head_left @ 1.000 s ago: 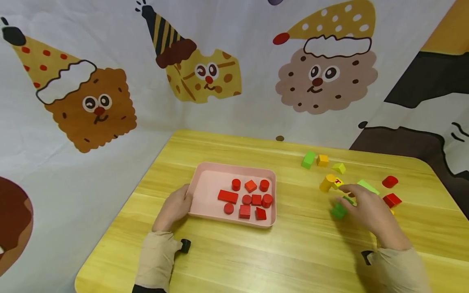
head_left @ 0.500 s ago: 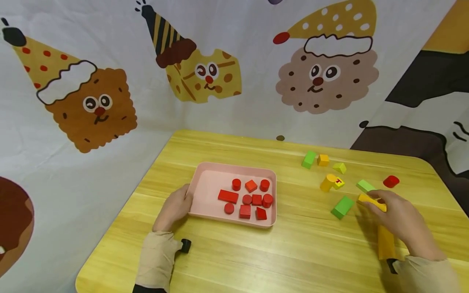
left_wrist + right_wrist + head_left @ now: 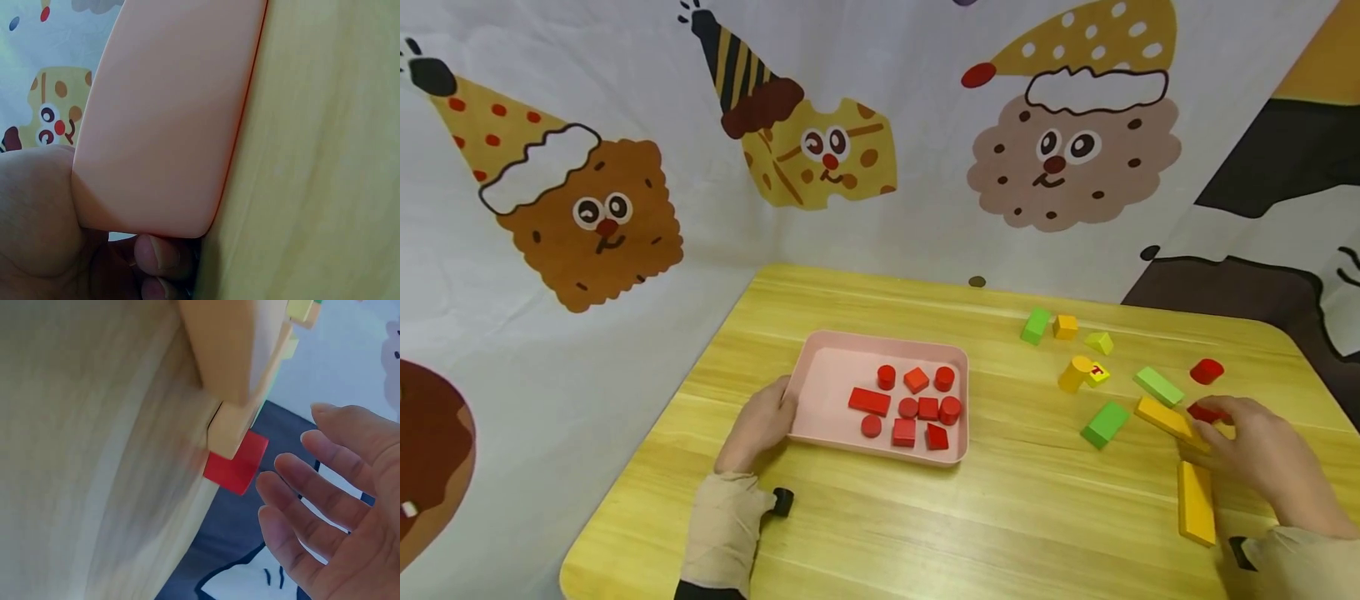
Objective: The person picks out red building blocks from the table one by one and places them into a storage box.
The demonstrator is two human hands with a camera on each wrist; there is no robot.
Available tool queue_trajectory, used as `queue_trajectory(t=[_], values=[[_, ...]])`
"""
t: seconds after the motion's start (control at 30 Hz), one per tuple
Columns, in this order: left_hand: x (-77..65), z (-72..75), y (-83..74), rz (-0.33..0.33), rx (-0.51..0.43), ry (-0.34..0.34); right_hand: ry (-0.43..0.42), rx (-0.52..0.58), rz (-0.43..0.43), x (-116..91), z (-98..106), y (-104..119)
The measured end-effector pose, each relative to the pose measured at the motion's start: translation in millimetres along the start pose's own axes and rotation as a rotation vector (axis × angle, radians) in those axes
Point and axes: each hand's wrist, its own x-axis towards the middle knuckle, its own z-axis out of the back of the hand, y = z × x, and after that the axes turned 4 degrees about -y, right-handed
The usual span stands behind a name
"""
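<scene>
My left hand grips the left end of a pink tray. In the left wrist view, the thumb lies at the rim and curled fingertips show beside the tray's end wall. Several red blocks lie in the tray, among them a flat rectangular one. My right hand hovers over a red block at the right, partly covering it in the head view. The right wrist view shows its fingers spread and relaxed, apart from that red block. Two long yellow blocks lie close to this hand.
Behind the right hand lies a red cylinder. Green blocks, a yellow cylinder, a lettered yellow cube and other small blocks are scattered left of it. A printed cloth hangs behind the wooden table.
My right hand has moved rightward, from over the green block, past the yellow block, to the red block. The yellow blocks are now more exposed. My left hand has stayed on the tray.
</scene>
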Motion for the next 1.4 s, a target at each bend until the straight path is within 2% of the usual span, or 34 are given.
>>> queue_trajectory(t=[0.37,0.67,0.83,1.17,1.4], values=[[0.2,-1.1,-0.3,0.001,0.006,-0.001,0.066,-0.019,-0.069,15,2,-30],[-0.8,-3.5,-1.5,-0.006,0.001,-0.004,0.097,0.003,-0.091,19,-3,-44],[-1.0,-3.0,-0.6,-0.012,0.006,-0.006,0.109,0.002,-0.104,22,-6,-45],[0.2,-0.4,-2.4,-0.006,0.001,-0.006,0.100,-0.017,-0.074,23,-6,-43],[0.2,0.2,-1.7,0.003,0.014,-0.013,0.080,-0.025,-0.072,22,-5,-36]])
